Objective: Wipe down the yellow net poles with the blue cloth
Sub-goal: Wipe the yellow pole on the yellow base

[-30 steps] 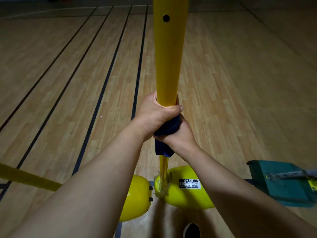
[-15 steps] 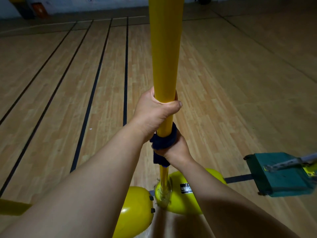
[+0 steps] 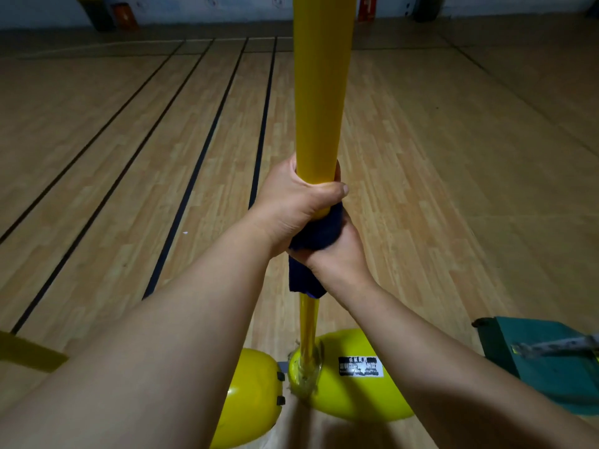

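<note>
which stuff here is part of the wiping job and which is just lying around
In the job: yellow pole, blue cloth, left hand, right hand.

Lying about: green box, second yellow pole at lower left.

Green box [image 3: 547,367] on the black-lined wood floor [image 3: 129,176]

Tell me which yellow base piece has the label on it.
The right base piece, where the pole plugs in; the left one shows no label.

Wooden court floor [image 3: 453,157], dark-lined. Resting on it: two yellow bases [image 3: 350,393], one bearing pole [image 3: 319,92]; green box [image 3: 544,371] right.
</note>
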### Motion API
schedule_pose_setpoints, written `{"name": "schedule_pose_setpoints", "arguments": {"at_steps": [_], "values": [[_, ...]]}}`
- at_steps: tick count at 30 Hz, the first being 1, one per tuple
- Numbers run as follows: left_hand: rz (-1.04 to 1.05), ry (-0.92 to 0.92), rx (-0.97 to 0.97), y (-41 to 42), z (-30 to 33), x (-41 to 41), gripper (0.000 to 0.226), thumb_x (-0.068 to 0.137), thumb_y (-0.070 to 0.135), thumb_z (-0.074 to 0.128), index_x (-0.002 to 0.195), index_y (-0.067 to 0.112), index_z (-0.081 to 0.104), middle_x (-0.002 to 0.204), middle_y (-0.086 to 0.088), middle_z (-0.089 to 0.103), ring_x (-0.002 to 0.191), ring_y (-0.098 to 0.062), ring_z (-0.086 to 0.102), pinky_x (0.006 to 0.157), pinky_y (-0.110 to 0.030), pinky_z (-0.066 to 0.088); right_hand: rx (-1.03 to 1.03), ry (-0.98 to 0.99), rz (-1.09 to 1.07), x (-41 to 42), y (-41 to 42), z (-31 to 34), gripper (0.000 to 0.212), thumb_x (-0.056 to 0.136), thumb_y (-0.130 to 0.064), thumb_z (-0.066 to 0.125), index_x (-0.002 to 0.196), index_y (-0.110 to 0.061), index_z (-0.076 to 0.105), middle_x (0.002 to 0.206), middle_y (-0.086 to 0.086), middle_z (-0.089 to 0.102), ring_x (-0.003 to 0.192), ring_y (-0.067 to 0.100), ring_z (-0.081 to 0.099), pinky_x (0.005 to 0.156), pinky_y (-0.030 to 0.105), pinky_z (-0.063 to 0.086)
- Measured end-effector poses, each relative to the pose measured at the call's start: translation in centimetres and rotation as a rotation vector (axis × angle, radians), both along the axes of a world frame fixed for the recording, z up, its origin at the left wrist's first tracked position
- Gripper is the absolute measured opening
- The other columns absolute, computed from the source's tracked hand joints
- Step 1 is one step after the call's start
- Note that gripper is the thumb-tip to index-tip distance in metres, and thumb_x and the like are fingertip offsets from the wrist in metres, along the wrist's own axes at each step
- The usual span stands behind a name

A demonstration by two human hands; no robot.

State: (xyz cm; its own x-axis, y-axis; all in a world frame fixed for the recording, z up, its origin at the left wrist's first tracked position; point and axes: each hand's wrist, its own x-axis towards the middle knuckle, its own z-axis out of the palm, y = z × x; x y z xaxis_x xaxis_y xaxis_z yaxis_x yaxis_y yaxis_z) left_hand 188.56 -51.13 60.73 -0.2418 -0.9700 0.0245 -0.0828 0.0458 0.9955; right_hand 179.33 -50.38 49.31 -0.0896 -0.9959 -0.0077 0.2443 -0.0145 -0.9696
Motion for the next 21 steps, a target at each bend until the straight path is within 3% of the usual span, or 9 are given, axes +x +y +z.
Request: {"name": "schedule_pose_setpoints", "arguments": {"at_steps": [2, 5, 10, 12, 16, 21], "values": [[0.015, 0.011, -0.018, -0.1, -0.3, -0.1, 0.050, 0.070, 0.017, 0.082, 0.110, -0.002, 0.059, 0.093, -0.014, 0.065, 0.088, -0.027, 0.067, 0.086, -0.047, 0.058, -0.016, -0.091, 0.039, -0.2, -0.2, -0.3, 0.046, 0.059, -0.027, 0.086, 0.099, -0.043, 0.070, 0.102, -0.002, 0.077, 0.099, 0.024, 0.074, 0.079, 0.043, 0.061], [0.038, 0.025, -0.059, -0.5, -0.8, -0.1, 0.041, 0.069, 0.019, 0.082, 0.103, 0.010, 0.063, 0.089, -0.008, 0.067, 0.086, -0.024, 0.068, 0.084, -0.042, 0.058, -0.024, -0.003, 0.014, -0.3, -0.6, -1.0, 0.049, 0.067, -0.010, 0.087, 0.098, -0.043, 0.069, 0.098, -0.004, 0.077, 0.093, 0.017, 0.076, 0.071, 0.030, 0.061], [0.045, 0.050, -0.153, -1.4, -1.6, -0.3, 0.031, 0.069, 0.021, 0.082, 0.093, 0.020, 0.063, 0.082, -0.002, 0.069, 0.076, -0.016, 0.069, 0.080, -0.038, 0.060, -0.069, 0.169, -0.027, -0.1, -1.1, -1.8, 0.058, 0.053, -0.032, 0.091, 0.097, -0.056, 0.061, 0.100, -0.014, 0.076, 0.092, 0.006, 0.073, 0.073, 0.026, 0.061], [0.051, 0.065, -0.178, -1.8, -2.0, -0.4, 0.031, 0.072, 0.019, 0.083, 0.096, 0.020, 0.063, 0.083, -0.001, 0.069, 0.074, -0.016, 0.070, 0.079, -0.040, 0.060, -0.066, 0.206, -0.039, -0.2, -1.1, -2.5, 0.057, 0.054, -0.032, 0.091, 0.098, -0.052, 0.061, 0.096, -0.015, 0.076, 0.089, 0.006, 0.074, 0.074, 0.027, 0.061], [0.053, 0.065, -0.234, -2.6, -2.5, -0.6, 0.031, 0.082, 0.015, 0.083, 0.102, 0.020, 0.060, 0.088, -0.002, 0.068, 0.073, -0.013, 0.071, 0.076, -0.037, 0.057, -0.082, 0.189, -0.005, -0.6, -0.8, -3.9, 0.051, 0.062, -0.018, 0.089, 0.105, -0.031, 0.064, 0.090, -0.012, 0.078, 0.082, 0.003, 0.074, 0.062, 0.016, 0.056], [0.021, 0.062, -0.322, -2.9, -3.0, -0.5, 0.033, 0.083, 0.020, 0.082, 0.105, 0.021, 0.058, 0.088, -0.006, 0.069, 0.073, -0.015, 0.071, 0.072, -0.034, 0.055, -0.240, 0.316, 0.003, -1.3, -0.8, -2.2, 0.056, 0.062, -0.034, 0.092, 0.110, -0.039, 0.061, 0.097, -0.015, 0.075, 0.089, 0.003, 0.073, 0.071, 0.020, 0.058]]}}
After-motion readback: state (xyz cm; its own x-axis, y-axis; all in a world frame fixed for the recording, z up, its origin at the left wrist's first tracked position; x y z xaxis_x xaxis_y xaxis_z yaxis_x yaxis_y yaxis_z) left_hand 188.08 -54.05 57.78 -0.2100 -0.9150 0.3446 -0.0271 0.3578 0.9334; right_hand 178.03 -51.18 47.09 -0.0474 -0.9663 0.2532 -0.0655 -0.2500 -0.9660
